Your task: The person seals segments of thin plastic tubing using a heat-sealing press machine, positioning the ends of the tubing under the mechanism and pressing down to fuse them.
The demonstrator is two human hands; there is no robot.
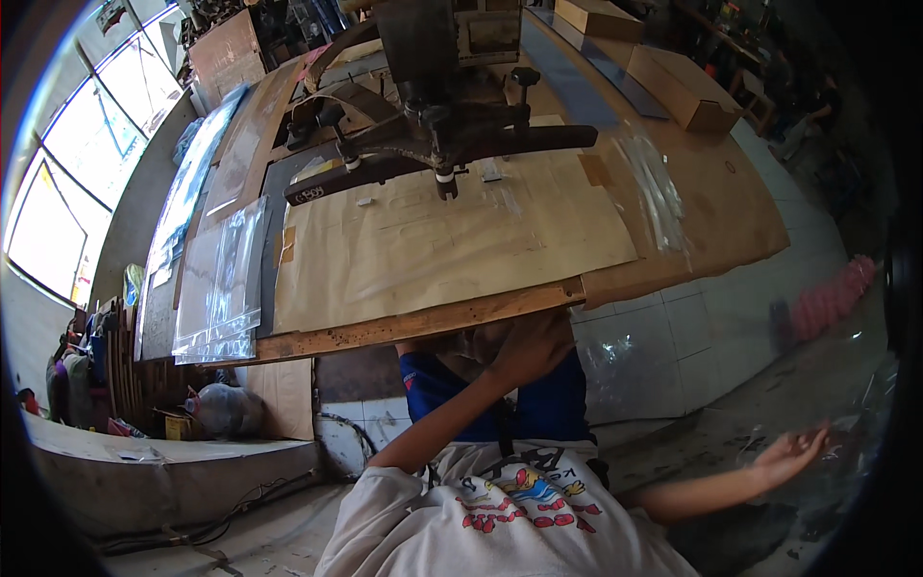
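The left hand (534,346) is pressed up against the near wooden edge of the table, fingers curled under it; whether they close on anything cannot be told. The right hand (790,454) is stretched out to the side, palm up and fingers spread, holding nothing, its fingertips close to a crumpled clear plastic sheet (846,452) at the lower right.

One large brown cardboard-covered work table (711,202) fills the upper picture, its long axis running left to right along the near wooden edge. On it lies one wide tan paper sheet (452,245), long side parallel to that edge. Above the sheet stands one dark metal press machine (442,125) with long arms reaching left and right. One stack of clear plastic bags (223,284) lies at the table's left end, its long axis pointing away from the person. Two brown cardboard boxes (685,88) sit at the far right corner. One pink fuzzy object (832,298) lies on the tiled floor.
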